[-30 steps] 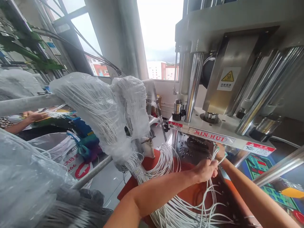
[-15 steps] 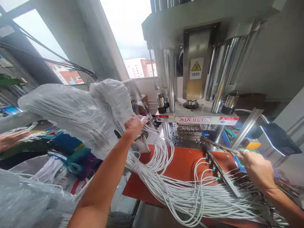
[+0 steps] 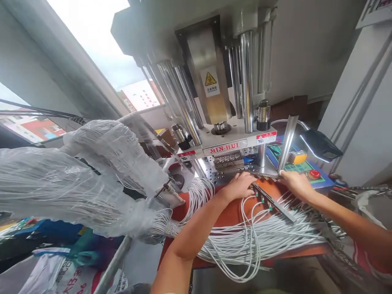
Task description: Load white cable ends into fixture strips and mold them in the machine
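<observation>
A thin dark metal bar [image 3: 267,177] lies crosswise in front of the press, between my two hands. My left hand [image 3: 240,186] is closed at its left end, fingers bent over it. The other end is pinched by my right hand [image 3: 295,183], thumb on top. Just below, a second slotted metal bar [image 3: 280,208] slants across white cables, with several small green connector boards [image 3: 262,200] along its edge. The bundle of white cables [image 3: 245,245] spreads over the orange-red board [image 3: 225,218]. My fingers partly hide the first bar's ends.
The press [image 3: 228,148], marked MIN-HUI, stands ahead with a metal mould [image 3: 228,160] under its plate. Plastic-wrapped cable bundles [image 3: 70,183] hang at left. At right are a control panel with a red button [image 3: 314,174] and a lamp [image 3: 323,143].
My left hand has come from the plastic-wrapped bundle to the metal bar. My right hand has moved left and inward with the bar. The view has turned right.
</observation>
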`<state>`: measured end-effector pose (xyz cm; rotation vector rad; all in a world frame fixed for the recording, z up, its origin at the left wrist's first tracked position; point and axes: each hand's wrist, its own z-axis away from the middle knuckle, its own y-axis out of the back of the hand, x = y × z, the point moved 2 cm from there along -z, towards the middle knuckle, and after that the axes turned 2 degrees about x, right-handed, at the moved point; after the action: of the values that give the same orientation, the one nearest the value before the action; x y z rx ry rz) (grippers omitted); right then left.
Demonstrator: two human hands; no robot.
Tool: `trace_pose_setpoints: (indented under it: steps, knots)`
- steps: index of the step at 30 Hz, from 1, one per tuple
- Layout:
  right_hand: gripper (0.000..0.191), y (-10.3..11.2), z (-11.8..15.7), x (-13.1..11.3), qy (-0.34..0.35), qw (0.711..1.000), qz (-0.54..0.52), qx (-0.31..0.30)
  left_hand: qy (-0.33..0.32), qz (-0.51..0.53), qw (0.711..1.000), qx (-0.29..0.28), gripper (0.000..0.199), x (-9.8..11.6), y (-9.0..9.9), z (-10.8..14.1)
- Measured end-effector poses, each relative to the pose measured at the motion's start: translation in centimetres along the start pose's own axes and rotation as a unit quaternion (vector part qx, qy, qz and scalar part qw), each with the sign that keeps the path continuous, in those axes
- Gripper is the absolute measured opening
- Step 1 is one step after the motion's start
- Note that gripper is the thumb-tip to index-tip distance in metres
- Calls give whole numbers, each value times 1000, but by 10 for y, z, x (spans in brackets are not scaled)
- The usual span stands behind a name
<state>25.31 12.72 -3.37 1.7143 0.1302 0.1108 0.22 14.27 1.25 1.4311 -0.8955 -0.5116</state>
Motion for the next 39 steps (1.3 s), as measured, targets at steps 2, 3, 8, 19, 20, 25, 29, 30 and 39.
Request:
trace_pose_setpoints:
  steps: [2,3,8,19,20,25,29,30,39]
  knots:
    - [16,-3,-8,-8,16,1000,-19,-1,6,-1,1000,-15,51,-9,-5,-2]
    - [15,-4,-11,-13,24,999,-28,3,4,5,1000,-9,52,-12,-7,-1]
    - [11,-7,-27,-30,59,997,-46,22,5,66,997,32,50,-17,-15,4]
    - [58,22,45,-64,123,981,-153,-9,-67,115,991,30,38,-31,-17,1]
    - [58,19,53,-69,119,982,-144,-18,-75,115,990,31,39,-32,-18,1]
    - [54,0,70,-87,116,991,-57,22,-65,92,993,41,38,-35,-23,6]
    - [50,-3,70,-85,132,988,-21,82,-40,76,993,76,35,-37,-24,15]
    - [50,-1,66,-83,140,986,-17,92,-28,73,993,90,35,-38,-21,16]
    - [34,21,-71,-86,227,967,15,119,175,24,957,230,35,-99,26,14]
